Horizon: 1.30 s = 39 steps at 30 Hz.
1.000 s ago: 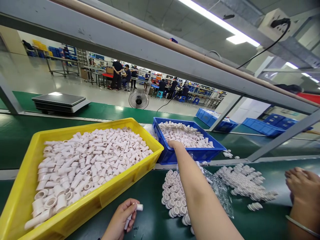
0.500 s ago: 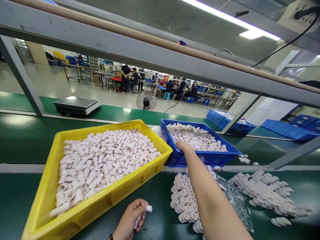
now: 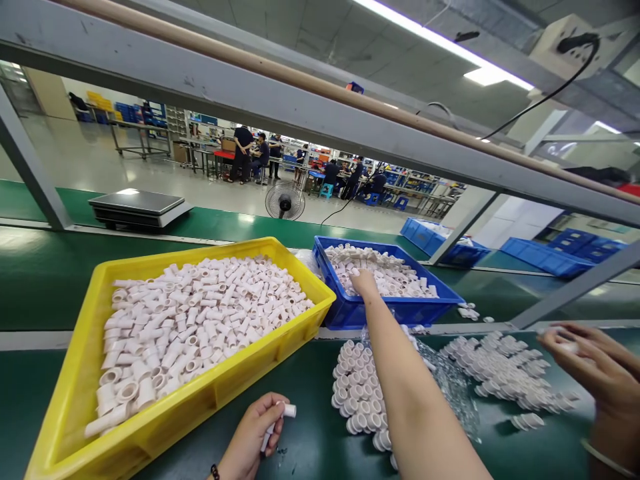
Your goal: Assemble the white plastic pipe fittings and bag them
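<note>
My left hand is closed round a white plastic pipe tee, one end of which pokes out past the thumb. It is low over the bench, in front of the yellow bin, which is heaped with similar white fittings. Reaching forward, my right hand is at the near left side of the blue bin, over its white fittings. A small white fitting shows at its bent fingertips, which are partly hidden.
White ring-ended parts stand in rows beside my right forearm. Clear plastic film and another group of white parts lie further right. Another person's hands hold a small white part there. A scale stands behind.
My right hand has risen slightly out of the blue bin's fittings, a white piece now showing at its fingertips. Another person's hands have come in at the right. My left hand keeps its tee.
</note>
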Tool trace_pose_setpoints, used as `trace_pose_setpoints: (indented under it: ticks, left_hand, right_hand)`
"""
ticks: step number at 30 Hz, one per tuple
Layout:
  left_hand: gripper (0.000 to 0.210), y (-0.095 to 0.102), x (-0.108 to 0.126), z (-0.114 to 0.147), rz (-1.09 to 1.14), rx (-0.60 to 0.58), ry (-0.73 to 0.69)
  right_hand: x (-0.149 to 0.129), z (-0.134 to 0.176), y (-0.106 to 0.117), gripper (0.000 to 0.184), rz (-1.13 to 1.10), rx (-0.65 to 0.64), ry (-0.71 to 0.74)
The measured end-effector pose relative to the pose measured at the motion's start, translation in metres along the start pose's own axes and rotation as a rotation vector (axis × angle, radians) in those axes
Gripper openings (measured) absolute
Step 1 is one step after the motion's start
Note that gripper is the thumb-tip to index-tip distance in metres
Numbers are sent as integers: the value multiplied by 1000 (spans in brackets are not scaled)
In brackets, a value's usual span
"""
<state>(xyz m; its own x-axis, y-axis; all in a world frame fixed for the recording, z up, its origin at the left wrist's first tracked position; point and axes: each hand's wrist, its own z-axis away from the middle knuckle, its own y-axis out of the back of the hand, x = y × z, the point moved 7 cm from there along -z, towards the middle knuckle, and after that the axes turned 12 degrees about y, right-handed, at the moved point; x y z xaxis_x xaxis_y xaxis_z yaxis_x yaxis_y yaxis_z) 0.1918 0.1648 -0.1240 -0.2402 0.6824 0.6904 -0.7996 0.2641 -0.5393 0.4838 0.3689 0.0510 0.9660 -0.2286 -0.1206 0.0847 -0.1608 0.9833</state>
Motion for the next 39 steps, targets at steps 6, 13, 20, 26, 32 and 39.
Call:
trace_pose_setpoints:
  ticks: [6, 13, 20, 26, 32, 39]
  left_hand:
    - [20, 0, 0, 2, -7, 23, 23]
    - [20, -1, -1, 1, -14, 16, 33]
    - [20, -1, 0, -1, -2, -5, 10]
    - [20, 0, 0, -1, 46, -23, 14]
    - [15, -1, 5, 3, 324, -158, -26]
    - [11, 0, 3, 5, 422, -197, -12]
  right_hand:
    - [17, 2, 4, 27, -157, 113, -95]
    - [21, -2, 0, 24, -374, 213, -134]
    - [23, 21, 21, 23, -696, 451, -216]
    - [-5, 62, 37, 28, -1142, 595, -241]
    - [-89, 180, -34, 34, -1554, 209, -136]
    - [-136, 278, -148, 27, -2357, -465, -437]
